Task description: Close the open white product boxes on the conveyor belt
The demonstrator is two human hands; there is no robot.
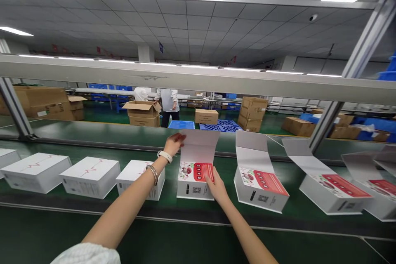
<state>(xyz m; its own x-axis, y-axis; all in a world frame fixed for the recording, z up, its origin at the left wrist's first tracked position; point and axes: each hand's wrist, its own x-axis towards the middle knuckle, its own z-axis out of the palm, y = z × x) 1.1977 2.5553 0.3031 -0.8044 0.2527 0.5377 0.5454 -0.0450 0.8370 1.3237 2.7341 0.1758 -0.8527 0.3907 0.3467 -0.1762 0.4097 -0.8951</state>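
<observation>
An open white box [195, 189] stands on the green belt in front of me, its lid raised and a red and white printed card [196, 172] on top. My left hand [175, 143] is at the upper left edge of the lid, fingers closed on it. My right hand [217, 185] rests against the box's right side, thumb on the card's edge and the other fingers partly hidden. Left of it sits a closed white box [131, 172], partly behind my left forearm. To the right stands another open box [262, 198] with a similar card.
More closed boxes [90, 175] line the belt at left, more open ones [335, 198] at right. A metal rail [198, 77] crosses above, with a slanted post [328, 126] at right. Beyond are cartons [206, 116] and a person [167, 101] in white.
</observation>
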